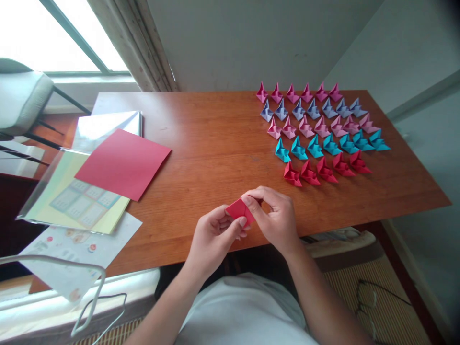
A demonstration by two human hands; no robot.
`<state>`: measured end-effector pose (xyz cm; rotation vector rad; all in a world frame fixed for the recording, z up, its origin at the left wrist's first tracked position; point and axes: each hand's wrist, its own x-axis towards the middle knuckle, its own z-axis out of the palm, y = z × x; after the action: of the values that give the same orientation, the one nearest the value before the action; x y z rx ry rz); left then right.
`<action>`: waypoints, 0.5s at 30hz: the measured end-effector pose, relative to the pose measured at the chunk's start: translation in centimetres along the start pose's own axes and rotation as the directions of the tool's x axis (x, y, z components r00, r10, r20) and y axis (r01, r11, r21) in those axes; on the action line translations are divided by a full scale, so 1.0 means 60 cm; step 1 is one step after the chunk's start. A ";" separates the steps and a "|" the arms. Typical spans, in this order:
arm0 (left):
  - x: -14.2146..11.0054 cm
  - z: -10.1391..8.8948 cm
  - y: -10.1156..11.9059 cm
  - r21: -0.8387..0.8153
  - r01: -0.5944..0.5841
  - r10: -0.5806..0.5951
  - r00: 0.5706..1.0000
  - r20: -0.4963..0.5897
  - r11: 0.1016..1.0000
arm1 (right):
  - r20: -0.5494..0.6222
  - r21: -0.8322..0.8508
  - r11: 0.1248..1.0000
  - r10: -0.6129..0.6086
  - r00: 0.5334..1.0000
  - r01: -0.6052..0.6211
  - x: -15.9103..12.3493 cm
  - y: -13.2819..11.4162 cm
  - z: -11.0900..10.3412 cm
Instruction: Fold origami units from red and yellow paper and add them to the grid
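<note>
A small folded piece of red paper [237, 209] is held between both hands, just over the table's near edge. My left hand [214, 235] pinches its lower side, the thumb lying on the paper's face. At its upper right corner, my right hand [275, 214] grips it between thumb and fingers. Beyond the hands stands a row of red origami pieces [325, 171] with pointed tips. Behind it are rows of turquoise [315, 146], pink [306, 126], lilac [298, 110] and darker pink [292, 94] ones of the same shape.
On the left of the wooden table [201, 143], a large red sheet [124, 163] lies over a clear sleeve of yellow paper [59, 187]. A printed white sheet [82, 254] overhangs the edge below. Eyeglasses [366, 302] rest on the woven seat at lower right.
</note>
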<state>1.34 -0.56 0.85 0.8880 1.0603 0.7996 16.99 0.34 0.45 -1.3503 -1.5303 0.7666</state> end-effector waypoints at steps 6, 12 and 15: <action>-0.001 -0.003 0.000 -0.005 -0.041 0.041 0.998 -0.057 0.999 | 0.055 0.174 0.972 0.151 0.987 -0.159 0.000 0.013 -0.005; 0.002 -0.006 -0.002 -0.036 -0.018 0.017 0.999 -0.049 0.999 | 0.068 0.153 0.975 0.154 0.986 -0.163 -0.003 0.015 -0.001; 0.002 -0.003 0.001 -0.033 0.000 -0.001 0.999 -0.046 0.999 | 0.028 0.070 0.991 0.110 0.994 -0.112 -0.003 0.010 0.001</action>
<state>1.20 -0.38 0.81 0.8446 1.0845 0.8386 17.20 0.29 -0.15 -1.3867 -1.4422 0.9013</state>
